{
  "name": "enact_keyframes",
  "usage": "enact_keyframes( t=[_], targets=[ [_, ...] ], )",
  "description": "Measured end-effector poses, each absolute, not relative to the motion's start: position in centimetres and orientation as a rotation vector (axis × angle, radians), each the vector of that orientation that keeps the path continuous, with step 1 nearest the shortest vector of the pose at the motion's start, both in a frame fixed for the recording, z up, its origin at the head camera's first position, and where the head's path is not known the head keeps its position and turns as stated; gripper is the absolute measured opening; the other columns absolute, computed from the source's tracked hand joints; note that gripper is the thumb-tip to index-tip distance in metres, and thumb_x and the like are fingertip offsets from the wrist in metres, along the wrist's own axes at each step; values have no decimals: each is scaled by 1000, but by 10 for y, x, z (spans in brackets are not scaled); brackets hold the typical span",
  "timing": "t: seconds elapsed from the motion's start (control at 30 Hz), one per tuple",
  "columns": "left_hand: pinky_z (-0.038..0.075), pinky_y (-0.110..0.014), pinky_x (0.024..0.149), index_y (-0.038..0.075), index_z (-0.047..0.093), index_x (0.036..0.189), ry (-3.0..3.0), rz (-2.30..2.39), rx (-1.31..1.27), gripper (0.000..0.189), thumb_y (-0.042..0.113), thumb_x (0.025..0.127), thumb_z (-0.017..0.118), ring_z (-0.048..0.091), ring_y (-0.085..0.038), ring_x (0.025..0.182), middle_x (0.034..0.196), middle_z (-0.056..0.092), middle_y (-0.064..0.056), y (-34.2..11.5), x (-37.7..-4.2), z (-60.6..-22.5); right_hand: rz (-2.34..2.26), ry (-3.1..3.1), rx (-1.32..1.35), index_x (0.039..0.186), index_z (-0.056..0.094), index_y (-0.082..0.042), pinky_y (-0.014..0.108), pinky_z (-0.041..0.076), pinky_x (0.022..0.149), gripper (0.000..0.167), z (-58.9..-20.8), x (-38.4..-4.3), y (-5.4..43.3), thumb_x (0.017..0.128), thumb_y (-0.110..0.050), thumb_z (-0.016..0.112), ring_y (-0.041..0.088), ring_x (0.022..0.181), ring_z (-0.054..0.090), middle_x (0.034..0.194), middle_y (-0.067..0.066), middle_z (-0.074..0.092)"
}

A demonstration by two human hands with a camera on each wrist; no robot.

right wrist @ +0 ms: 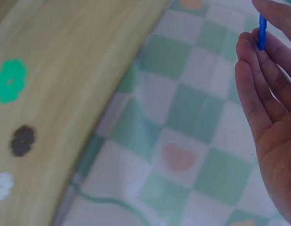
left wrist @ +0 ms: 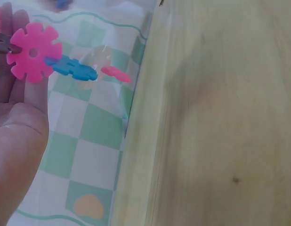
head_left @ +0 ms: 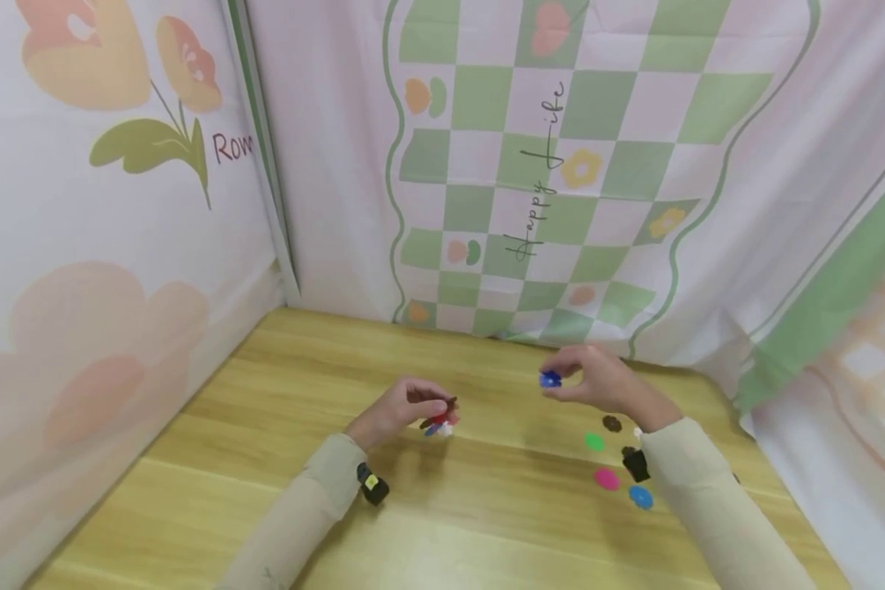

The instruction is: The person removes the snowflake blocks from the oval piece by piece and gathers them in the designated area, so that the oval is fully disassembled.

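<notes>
My left hand holds a chain of joined notched plastic discs above the wooden table. In the left wrist view, a pink disc faces the camera by the fingers, next to a brown disc. A blue disc, a clear disc and another pink disc extend outward from it. Farther right, my right hand pinches a dark blue disc between thumb and fingertips, raised over the back of the table. The right wrist view shows that disc edge-on.
Loose discs lie on the table near my right forearm: brown, green, pink and light blue. A white disc lies there too. A checked curtain hangs along the table's back edge.
</notes>
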State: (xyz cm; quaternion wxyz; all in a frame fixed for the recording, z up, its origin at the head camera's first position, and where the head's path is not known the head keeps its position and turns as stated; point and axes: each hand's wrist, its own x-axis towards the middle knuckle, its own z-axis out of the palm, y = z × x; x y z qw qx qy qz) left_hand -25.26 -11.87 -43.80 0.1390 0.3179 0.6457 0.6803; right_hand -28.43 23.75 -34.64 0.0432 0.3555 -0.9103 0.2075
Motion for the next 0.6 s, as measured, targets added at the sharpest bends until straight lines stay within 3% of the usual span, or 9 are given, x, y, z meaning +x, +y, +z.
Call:
enact_keyframes(
  t=[0.37, 0.6],
  targets=[
    [57, -20, 69, -20, 65, 118, 1844, 1960, 1000, 46, 24, 103, 69, 78, -15, 89, 110, 70, -42, -120, -257, -444, 631, -3054, 911, 112, 78, -1, 46, 65, 86, 29, -411, -315, 288, 92, -21, 83, 25, 94, 75, 104, 10, 80],
    [56, -19, 70, -13, 69, 120, 1894, 1931, 935, 46, 30, 102, 71, 76, -17, 91, 115, 68, -43, -125, -258, -442, 672, -3103, 941, 101, 81, -6, 28, 62, 72, 18, -431, -327, 304, 89, -18, 86, 11, 83, 71, 95, 4, 80]
  ],
)
